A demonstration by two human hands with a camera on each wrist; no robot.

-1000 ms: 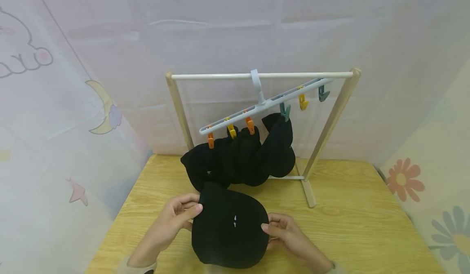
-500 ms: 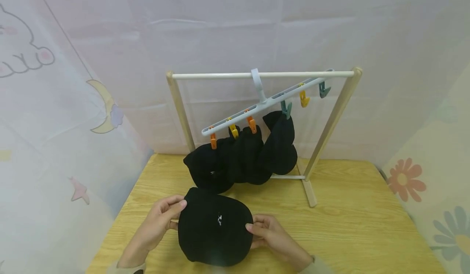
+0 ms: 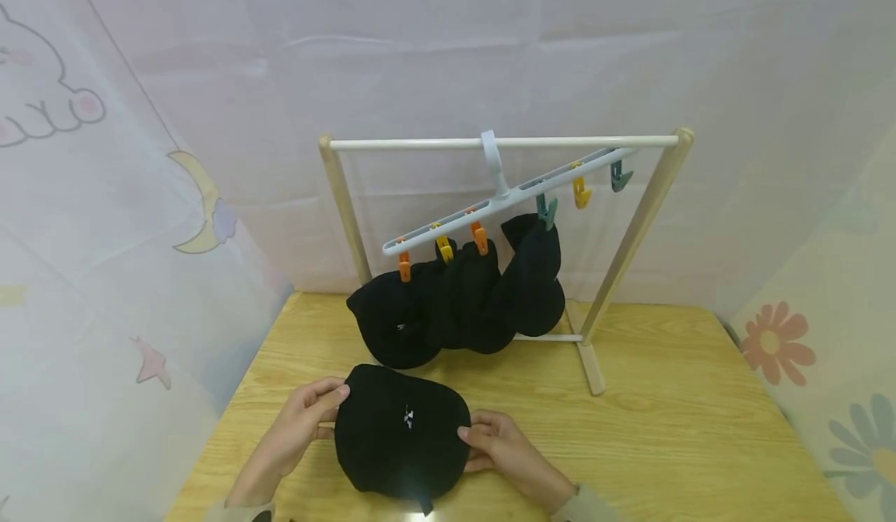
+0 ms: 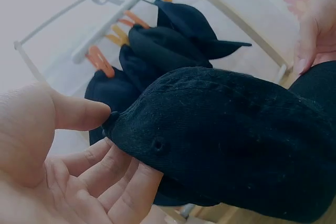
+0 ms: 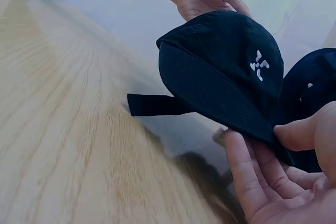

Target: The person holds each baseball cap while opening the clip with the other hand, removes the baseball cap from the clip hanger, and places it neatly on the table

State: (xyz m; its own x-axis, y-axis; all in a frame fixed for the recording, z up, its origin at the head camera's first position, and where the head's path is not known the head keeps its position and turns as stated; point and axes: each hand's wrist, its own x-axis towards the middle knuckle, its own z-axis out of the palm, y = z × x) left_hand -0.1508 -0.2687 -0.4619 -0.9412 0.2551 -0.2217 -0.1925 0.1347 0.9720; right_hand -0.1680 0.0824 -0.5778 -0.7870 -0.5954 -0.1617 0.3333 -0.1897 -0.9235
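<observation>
A black baseball cap (image 3: 399,444) with a small white emblem is held between both hands above the table. My left hand (image 3: 299,429) pinches the top of its crown, thumb on one side and fingers beneath, as the left wrist view shows. The brim's edge is gripped between the thumb and fingers of my right hand (image 3: 500,448). A loose strap (image 5: 157,104) sticks out below the cap in the right wrist view. Behind it, several black caps (image 3: 462,304) hang from a tilted pale blue hanger (image 3: 448,226) by orange, yellow and green clips.
The hanger hooks over the white bar (image 3: 406,145) of a small wooden-legged rack (image 3: 637,234) at the back of the wooden table (image 3: 665,429). A yellow clip (image 3: 581,194) and a green clip (image 3: 619,176) on the hanger's raised right end hold nothing. A printed cloth backdrop surrounds the table.
Both hands have moved left and slightly toward me with the cap, away from the hanging caps. Its strap now shows at the bottom. The hanger has rocked slightly.
</observation>
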